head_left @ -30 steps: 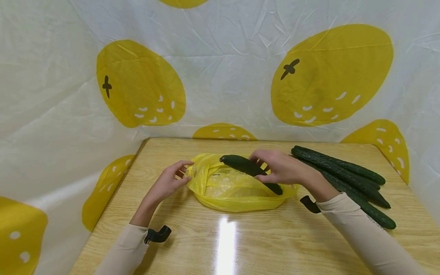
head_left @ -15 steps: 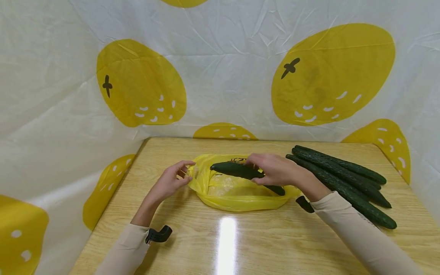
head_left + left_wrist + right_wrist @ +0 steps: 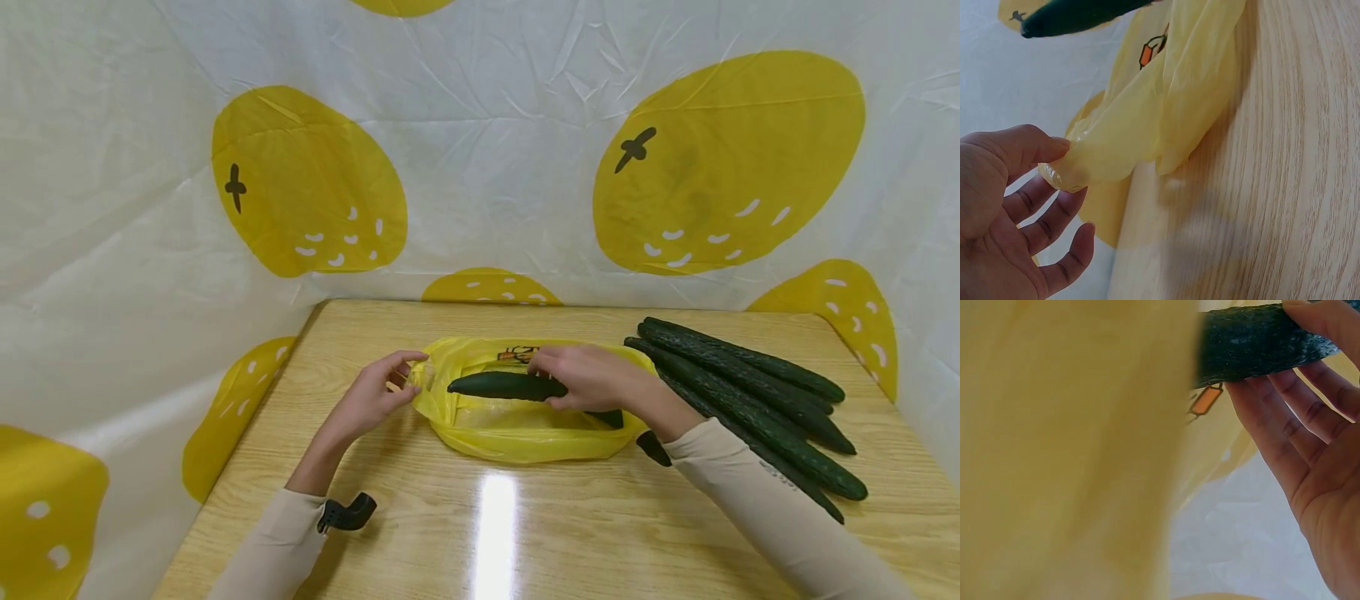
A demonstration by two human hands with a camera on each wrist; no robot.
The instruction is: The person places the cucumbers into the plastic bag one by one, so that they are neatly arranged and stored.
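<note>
My right hand (image 3: 592,379) grips a dark green cucumber (image 3: 495,385) by its middle, inside the mouth of a thin yellow plastic bag (image 3: 517,447). The cucumber lies nearly level, its tapered end toward the left. At the bag's left rim my left hand (image 3: 372,390) pinches the plastic between thumb and fingers; in the left wrist view the other fingers of that hand (image 3: 1035,219) are loosely bent. The right wrist view has the thumb above the cucumber (image 3: 1260,340) and the fingers beneath it, while the yellow film hides its left part.
Several long cucumbers (image 3: 742,392) lie side by side on the wooden table (image 3: 405,525), right of the bag and partly behind my right forearm. A white sheet (image 3: 495,183) printed with yellow fruit hangs behind the table and along its sides.
My right hand has moved down and slightly left, lowering the cucumber into the bag's mouth. The cucumber has turned from slanting to nearly level. My left hand stays at the rim.
</note>
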